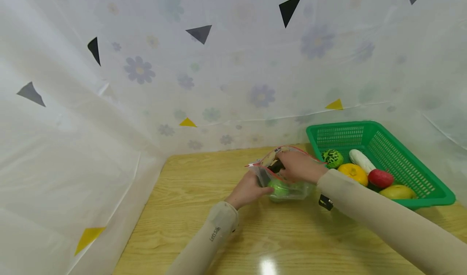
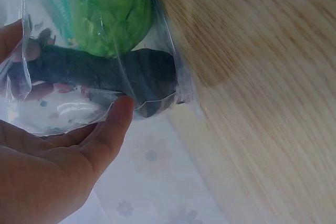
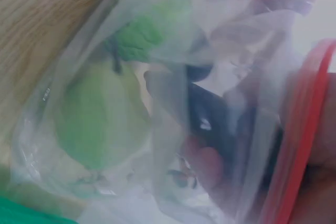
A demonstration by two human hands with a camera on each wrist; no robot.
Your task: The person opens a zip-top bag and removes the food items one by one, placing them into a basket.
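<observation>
A clear zip bag (image 1: 292, 192) with a red zip strip (image 3: 299, 135) lies on the wooden table (image 1: 204, 210). Inside it are a green fruit (image 1: 279, 188), a bumpy green item (image 2: 113, 11) and a dark long vegetable (image 2: 105, 74). My left hand (image 1: 251, 188) grips the bag's left side, with the thumb (image 2: 113, 124) pressing on the plastic under the dark vegetable. My right hand (image 1: 297, 165) reaches into the bag's mouth, its fingers curled round the end of the dark vegetable (image 1: 275, 166). Plastic blurs much of the right wrist view.
A green plastic basket (image 1: 343, 125) stands at the right of the bag. It holds a green spotted ball (image 1: 333, 158), a white vegetable (image 1: 361, 160), an orange fruit (image 1: 353, 173), a red one (image 1: 380, 178) and a yellow one (image 1: 397, 192). White flowered sheeting walls the table.
</observation>
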